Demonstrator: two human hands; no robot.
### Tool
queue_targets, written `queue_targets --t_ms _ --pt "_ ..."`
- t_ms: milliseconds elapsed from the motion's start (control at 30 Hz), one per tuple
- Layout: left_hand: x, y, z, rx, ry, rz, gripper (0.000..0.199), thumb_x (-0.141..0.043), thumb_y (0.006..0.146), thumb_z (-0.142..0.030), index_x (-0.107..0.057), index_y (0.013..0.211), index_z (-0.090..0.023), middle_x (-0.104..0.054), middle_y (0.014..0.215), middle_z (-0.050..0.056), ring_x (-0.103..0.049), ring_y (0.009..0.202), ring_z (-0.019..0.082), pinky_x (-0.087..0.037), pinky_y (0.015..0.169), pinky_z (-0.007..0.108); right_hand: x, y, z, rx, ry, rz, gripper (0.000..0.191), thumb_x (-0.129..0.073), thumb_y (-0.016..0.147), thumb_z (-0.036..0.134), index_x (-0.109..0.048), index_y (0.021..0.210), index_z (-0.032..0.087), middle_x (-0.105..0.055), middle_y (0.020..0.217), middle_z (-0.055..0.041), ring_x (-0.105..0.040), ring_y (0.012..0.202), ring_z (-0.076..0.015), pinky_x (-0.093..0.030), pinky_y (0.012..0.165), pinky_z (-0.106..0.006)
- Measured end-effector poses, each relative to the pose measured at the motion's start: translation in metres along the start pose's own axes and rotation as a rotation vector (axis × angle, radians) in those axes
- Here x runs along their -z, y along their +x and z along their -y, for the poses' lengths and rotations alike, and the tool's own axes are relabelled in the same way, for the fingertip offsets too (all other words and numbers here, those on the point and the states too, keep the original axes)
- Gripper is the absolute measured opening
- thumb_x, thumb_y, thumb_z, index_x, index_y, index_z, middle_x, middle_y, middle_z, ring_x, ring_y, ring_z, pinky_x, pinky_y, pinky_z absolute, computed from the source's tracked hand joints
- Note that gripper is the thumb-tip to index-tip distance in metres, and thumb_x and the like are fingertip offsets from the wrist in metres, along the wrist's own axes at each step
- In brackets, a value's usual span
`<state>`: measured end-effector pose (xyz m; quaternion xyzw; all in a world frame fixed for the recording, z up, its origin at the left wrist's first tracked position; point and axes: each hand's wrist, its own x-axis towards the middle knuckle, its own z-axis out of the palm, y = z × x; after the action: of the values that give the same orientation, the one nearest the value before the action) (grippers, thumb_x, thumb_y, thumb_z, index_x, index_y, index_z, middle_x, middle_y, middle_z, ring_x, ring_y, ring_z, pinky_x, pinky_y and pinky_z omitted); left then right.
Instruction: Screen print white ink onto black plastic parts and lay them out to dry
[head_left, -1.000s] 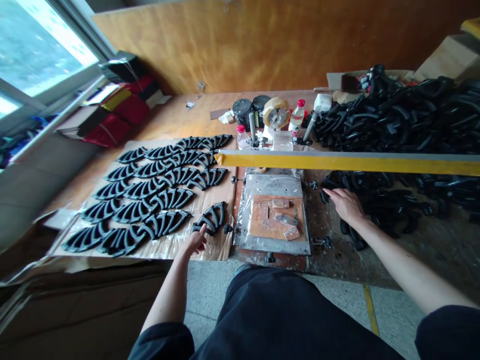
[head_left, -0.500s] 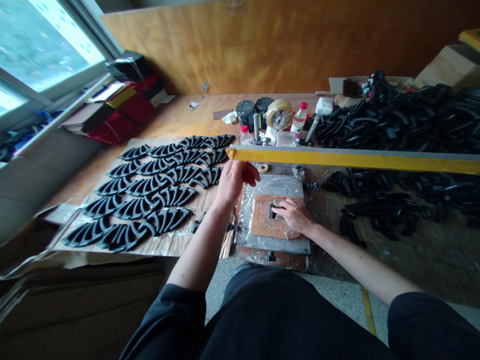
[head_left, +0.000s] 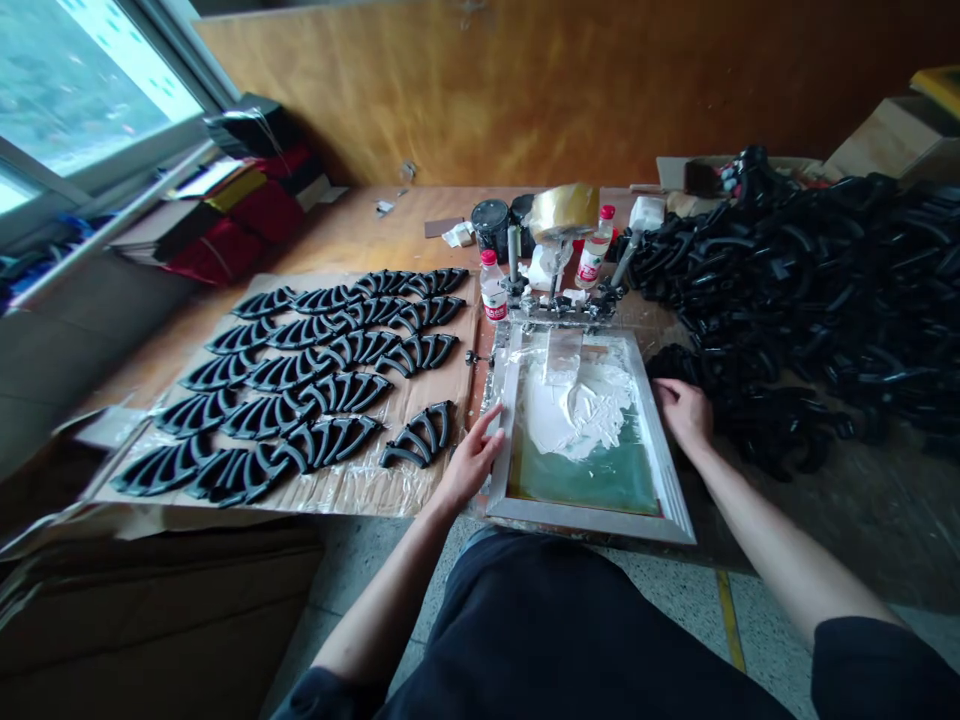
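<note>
A framed printing screen (head_left: 589, 524) lies flat in front of me, with a thick patch of white paste (head_left: 577, 410) on its green mesh. A flat scraper (head_left: 564, 352) rests on the mesh at the paste's back edge. My left hand (head_left: 474, 462) is beside the frame's left edge, its fingers apart and nothing in it. At the right edge, my right hand (head_left: 684, 412) has its fingers curled; whether they grip anything is hidden. The wooden block under the screen is out of sight.
Rows of black ribbed parts (head_left: 300, 370) lie on cardboard (head_left: 405, 490) at left. A large heap of black parts (head_left: 810, 270) fills the right. Behind the screen stand clamps, a tape roll (head_left: 564, 210), red-capped bottles (head_left: 493, 285) and black tubs (head_left: 491, 225).
The raised screen has come down flat over the wooden block. My right hand has moved off the block to the screen's right edge, and my left hand has dropped toward me.
</note>
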<state>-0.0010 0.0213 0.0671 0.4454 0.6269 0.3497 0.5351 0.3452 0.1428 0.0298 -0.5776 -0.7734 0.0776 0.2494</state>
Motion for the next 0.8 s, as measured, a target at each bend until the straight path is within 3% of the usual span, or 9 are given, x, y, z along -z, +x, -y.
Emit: queue_targets --t_ms 67,133,200,333,400,567,633,733,800 --pt "-0.005 0.007 0.02 0.043 0.095 -0.013 0.069 -0.055 0.086 -0.052 -0.038 0.146 -0.024 -0.061 0.072 -0.001 -0.05 0.058 0.011 -0.04 0.056 0.021 0.003 0.022 0.011 -0.041 -0.02 -0.122 0.035 -0.042 0.095 0.03 -0.06 0.121 0.015 -0.06 0.12 -0.0195 -0.053 0.111 -0.0305 -0.044 0.094 -0.048" --pt "-0.008 0.015 0.033 0.061 0.19 -0.031 0.066 -0.055 0.086 -0.048 -0.039 0.146 -0.027 -0.059 0.069 -0.003 -0.05 0.058 0.011 -0.04 0.057 0.021 -0.002 0.046 0.042 0.048 -0.019 -0.153 0.049 -0.057 0.088 0.034 -0.051 0.133 0.016 -0.049 0.136 -0.017 -0.047 0.122 -0.0321 -0.04 0.101 -0.049" --pt "-0.009 0.022 0.041 0.073 0.246 -0.03 0.064 -0.055 0.086 -0.046 -0.039 0.146 -0.028 -0.059 0.068 -0.003 -0.05 0.057 0.011 -0.04 0.056 0.021 -0.012 0.065 0.08 0.171 -0.024 -0.057 0.055 -0.066 0.082 0.034 -0.051 0.133 0.017 -0.05 0.134 -0.0154 -0.048 0.12 -0.0318 -0.041 0.099 -0.049" --pt "-0.009 0.028 0.05 0.091 0.261 -0.022 0.062 -0.053 0.087 -0.046 -0.04 0.145 -0.027 -0.06 0.069 -0.003 -0.051 0.056 0.011 -0.039 0.055 0.021 -0.029 0.06 0.125 0.211 -0.072 0.262 0.02 -0.067 0.081 0.026 -0.065 0.1 0.019 -0.067 0.096 -0.0088 -0.061 0.09 -0.0255 -0.047 0.078 -0.036" --pt "-0.01 0.029 0.054 0.089 0.247 -0.022 0.062 -0.052 0.087 -0.048 -0.041 0.144 -0.027 -0.06 0.07 -0.002 -0.051 0.057 0.011 -0.039 0.054 0.02 -0.03 0.038 0.126 0.289 -0.085 0.356 0.009 -0.061 0.084 0.02 -0.066 0.091 0.018 -0.068 0.088 -0.0073 -0.062 0.081 -0.0224 -0.045 0.07 -0.032" --pt "-0.01 0.027 0.056 0.071 0.217 -0.021 0.061 -0.052 0.086 -0.051 -0.044 0.142 -0.027 -0.059 0.072 -0.002 -0.05 0.059 0.011 -0.04 0.055 0.021 -0.01 -0.001 0.112 0.705 0.027 0.515 0.028 -0.052 0.076 0.002 -0.067 0.09 0.02 -0.068 0.089 -0.0032 -0.062 0.081 -0.0177 -0.042 0.068 -0.026" --pt "-0.01 0.025 0.054 0.084 0.204 -0.038 0.061 -0.054 0.085 -0.051 -0.047 0.141 -0.026 -0.06 0.073 -0.002 -0.05 0.058 0.011 -0.04 0.056 0.022 -0.007 0.002 0.111 0.689 0.053 0.532 0.021 -0.057 0.076 0.007 -0.067 0.084 0.022 -0.068 0.083 -0.0005 -0.061 0.077 -0.0171 -0.041 0.065 -0.026" --pt "-0.01 0.024 0.05 0.102 0.172 -0.072 0.062 -0.059 0.082 -0.049 -0.049 0.139 -0.025 -0.062 0.073 -0.001 -0.051 0.057 0.012 -0.042 0.057 0.023 -0.013 0.005 0.115 0.568 0.04 0.399 0.018 -0.056 0.08 0.01 -0.068 0.085 0.022 -0.069 0.085 -0.0015 -0.062 0.081 -0.0185 -0.043 0.067 -0.027" --pt "-0.01 0.023 0.047 0.101 0.16 -0.08 0.063 -0.06 0.081 -0.048 -0.05 0.138 -0.025 -0.063 0.072 -0.001 -0.052 0.057 0.013 -0.042 0.057 0.023 -0.019 -0.004 0.116 0.563 0.041 0.325 0.025 -0.052 0.081 0.006 -0.069 0.093 0.021 -0.07 0.093 -0.0047 -0.062 0.088 -0.0198 -0.045 0.073 -0.029"
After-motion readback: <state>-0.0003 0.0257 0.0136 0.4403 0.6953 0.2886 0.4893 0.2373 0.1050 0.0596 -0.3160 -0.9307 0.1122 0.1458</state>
